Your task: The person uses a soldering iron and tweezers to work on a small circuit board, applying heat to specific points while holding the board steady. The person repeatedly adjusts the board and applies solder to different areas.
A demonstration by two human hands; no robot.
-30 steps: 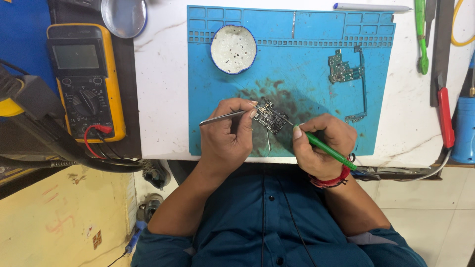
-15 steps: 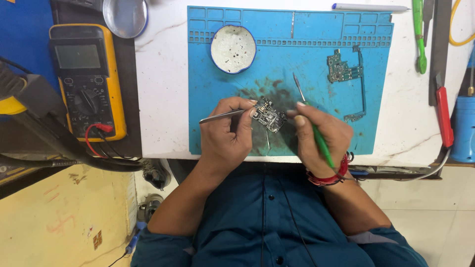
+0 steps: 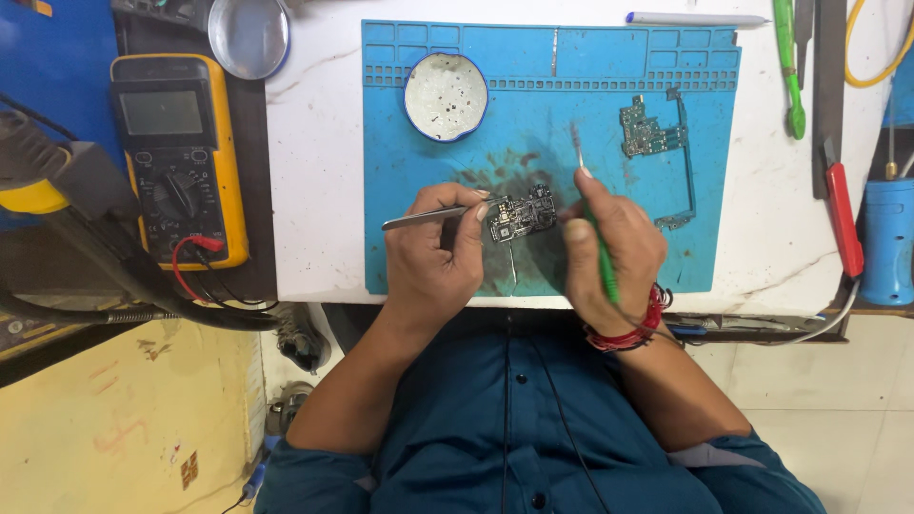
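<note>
My left hand [image 3: 440, 243] pinches metal tweezers [image 3: 424, 218] whose tips touch a small dark circuit board [image 3: 522, 214] held above the blue work mat [image 3: 628, 71]. Beside the board, my right hand [image 3: 609, 246] grips a thin green-handled tool [image 3: 592, 214]; its metal tip points up and away from the board. A second green circuit board [image 3: 652, 133] with a thin frame lies on the mat to the right.
A round white dish [image 3: 446, 95] sits on the mat's upper left. A yellow multimeter [image 3: 176, 152] with red and black leads lies at the left, a metal bowl [image 3: 248, 33] above it. A red-handled tool [image 3: 843, 214], green tool [image 3: 785, 57] and pen [image 3: 695, 18] lie right.
My right hand has turned the green-handled tool from pointing down-right at the board to upright, its tip now lifted above the fingers. The left hand and tweezers stay put.
</note>
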